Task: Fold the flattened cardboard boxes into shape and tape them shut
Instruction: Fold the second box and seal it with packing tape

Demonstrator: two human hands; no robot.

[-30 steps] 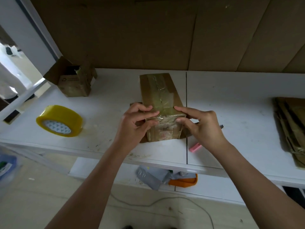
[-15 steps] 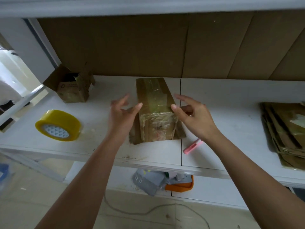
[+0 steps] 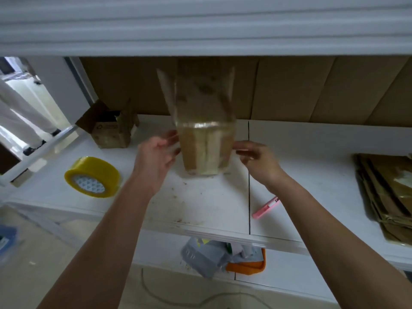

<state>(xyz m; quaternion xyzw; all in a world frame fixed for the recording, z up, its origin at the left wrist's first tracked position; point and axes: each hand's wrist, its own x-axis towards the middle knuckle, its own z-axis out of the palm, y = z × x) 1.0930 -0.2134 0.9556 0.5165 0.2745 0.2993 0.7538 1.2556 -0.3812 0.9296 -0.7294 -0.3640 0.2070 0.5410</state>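
Left hand [image 3: 156, 159] and right hand [image 3: 258, 160] grip the taped box [image 3: 205, 139] (blurred); tape roll [image 3: 92, 177] lies left.

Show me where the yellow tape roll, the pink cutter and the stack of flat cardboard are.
yellow tape roll [image 3: 92, 176], head view, its yellow outer band.
pink cutter [image 3: 266, 207], head view, middle of its handle.
stack of flat cardboard [image 3: 388, 192], head view, top sheet.

White shelf [image 3: 312, 152]; tape roll [image 3: 92, 177]; flattened cardboard [image 3: 388, 192]
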